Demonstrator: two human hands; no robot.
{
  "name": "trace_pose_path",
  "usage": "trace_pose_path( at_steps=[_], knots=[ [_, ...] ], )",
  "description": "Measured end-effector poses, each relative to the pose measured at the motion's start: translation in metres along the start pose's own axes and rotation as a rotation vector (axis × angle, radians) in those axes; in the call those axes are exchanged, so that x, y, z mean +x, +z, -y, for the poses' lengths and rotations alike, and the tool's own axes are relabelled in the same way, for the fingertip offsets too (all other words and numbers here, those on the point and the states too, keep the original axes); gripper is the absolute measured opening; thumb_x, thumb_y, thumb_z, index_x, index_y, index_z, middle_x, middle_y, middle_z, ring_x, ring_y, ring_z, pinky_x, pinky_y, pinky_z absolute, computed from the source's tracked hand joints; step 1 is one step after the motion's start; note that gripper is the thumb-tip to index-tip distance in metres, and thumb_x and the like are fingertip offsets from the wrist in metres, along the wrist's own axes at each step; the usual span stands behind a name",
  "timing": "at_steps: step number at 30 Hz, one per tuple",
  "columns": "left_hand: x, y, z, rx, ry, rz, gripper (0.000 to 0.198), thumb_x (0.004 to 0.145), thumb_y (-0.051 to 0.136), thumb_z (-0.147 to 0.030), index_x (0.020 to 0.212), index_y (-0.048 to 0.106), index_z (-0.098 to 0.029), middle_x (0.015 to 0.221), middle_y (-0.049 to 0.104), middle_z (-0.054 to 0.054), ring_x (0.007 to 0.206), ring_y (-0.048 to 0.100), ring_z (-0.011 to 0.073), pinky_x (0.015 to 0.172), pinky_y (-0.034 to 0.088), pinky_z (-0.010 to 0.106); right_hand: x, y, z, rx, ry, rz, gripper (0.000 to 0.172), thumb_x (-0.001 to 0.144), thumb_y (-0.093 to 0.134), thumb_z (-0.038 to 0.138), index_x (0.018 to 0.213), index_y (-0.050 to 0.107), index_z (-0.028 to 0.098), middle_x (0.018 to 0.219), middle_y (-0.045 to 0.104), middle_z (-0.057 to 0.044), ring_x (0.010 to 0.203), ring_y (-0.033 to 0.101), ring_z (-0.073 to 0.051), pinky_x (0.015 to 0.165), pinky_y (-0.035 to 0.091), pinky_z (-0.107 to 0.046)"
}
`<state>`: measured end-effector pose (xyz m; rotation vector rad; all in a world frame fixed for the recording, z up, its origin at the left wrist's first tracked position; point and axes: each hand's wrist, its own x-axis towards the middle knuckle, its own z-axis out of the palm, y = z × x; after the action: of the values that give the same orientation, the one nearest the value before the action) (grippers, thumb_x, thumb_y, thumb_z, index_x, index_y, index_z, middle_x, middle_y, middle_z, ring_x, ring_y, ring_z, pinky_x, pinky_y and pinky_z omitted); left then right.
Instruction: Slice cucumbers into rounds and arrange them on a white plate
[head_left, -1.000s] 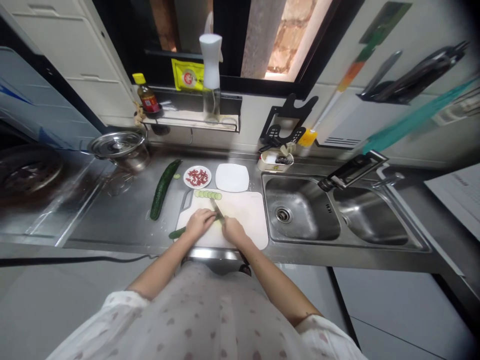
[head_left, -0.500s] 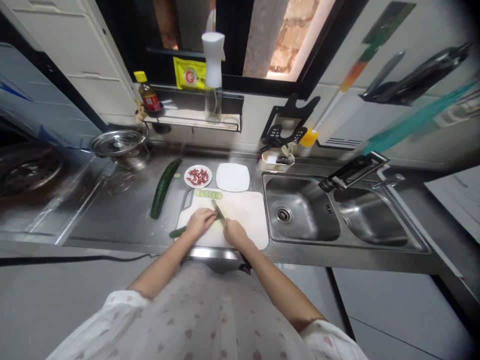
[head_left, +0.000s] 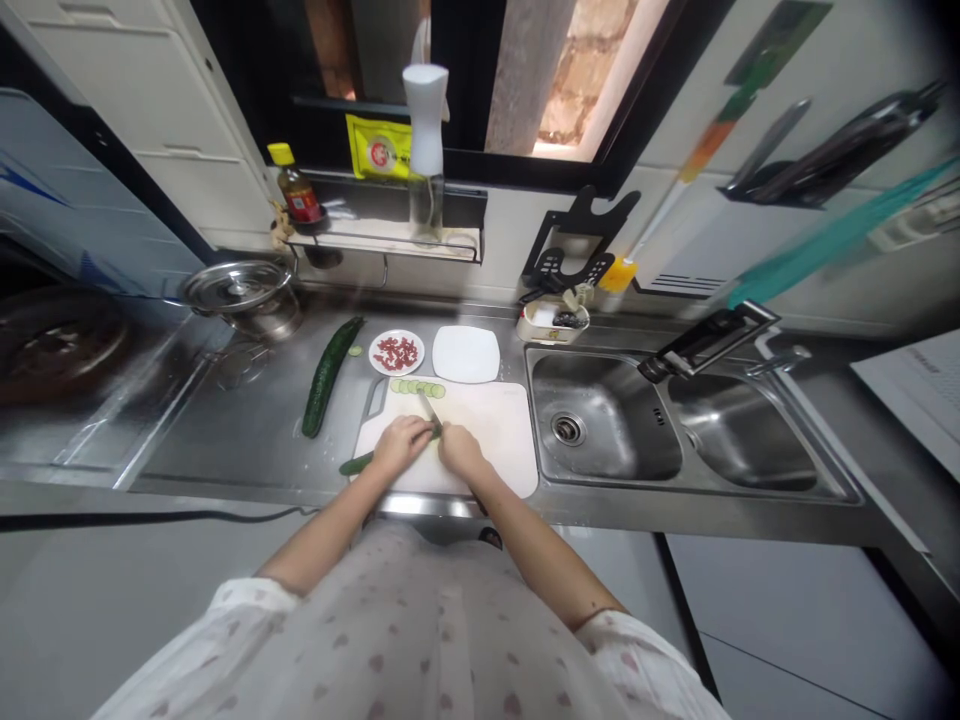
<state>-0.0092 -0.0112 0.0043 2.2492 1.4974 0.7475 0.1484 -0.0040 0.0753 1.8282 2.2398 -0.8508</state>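
My right hand [head_left: 460, 452] is closed round the handle of a knife [head_left: 427, 406], its blade pointing away from me over the white cutting board [head_left: 495, 430]. Beside the blade, my left hand [head_left: 403, 443] is closed on a cucumber [head_left: 357, 464], whose dark green end sticks out to the left under my wrist. The cut end is mostly hidden by my fingers. A row of pale green cucumber slices [head_left: 417, 388] lies along the board's far edge. Left of the board rests a whole cucumber [head_left: 330, 380], with one small slice [head_left: 355, 351] near it.
Behind the board stand a plate of chopped red pieces [head_left: 397, 370] and a white square plate [head_left: 466, 355]. A steel double sink [head_left: 607, 460] adjoins on the right. A lidded pot [head_left: 259, 312] sits far left. Above hangs a shelf [head_left: 382, 238] holding bottles.
The knife and my right hand have shifted slightly left and away from me, nearer to my left hand. My left hand stays in place on the cucumber.
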Motion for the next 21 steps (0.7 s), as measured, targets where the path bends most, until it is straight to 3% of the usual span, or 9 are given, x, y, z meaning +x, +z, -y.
trace_pose_path(
  at_steps=[12,21],
  knots=[
    [0.001,0.001,0.002,-0.046,-0.013,0.000,0.022,0.091,0.054,-0.030,0.105,0.070,-0.024,0.098,0.069,0.005,0.092,0.059,0.0189,0.083,0.046,0.033,-0.024,0.004,-0.015,-0.034,-0.001,0.038,0.034,0.091,0.036,0.010,0.118,0.056,0.009,0.107,0.066,-0.017,0.103,0.062,-0.022,0.084,0.045,-0.028],
    [0.001,0.002,0.003,-0.012,-0.005,0.006,0.022,0.091,0.054,-0.030,0.105,0.070,-0.024,0.098,0.068,0.005,0.093,0.058,0.0189,0.083,0.046,0.032,0.002,0.008,-0.005,-0.016,-0.029,-0.018,0.034,0.090,0.037,0.009,0.118,0.056,0.009,0.109,0.066,-0.016,0.104,0.061,-0.021,0.085,0.045,-0.026]
  ],
)
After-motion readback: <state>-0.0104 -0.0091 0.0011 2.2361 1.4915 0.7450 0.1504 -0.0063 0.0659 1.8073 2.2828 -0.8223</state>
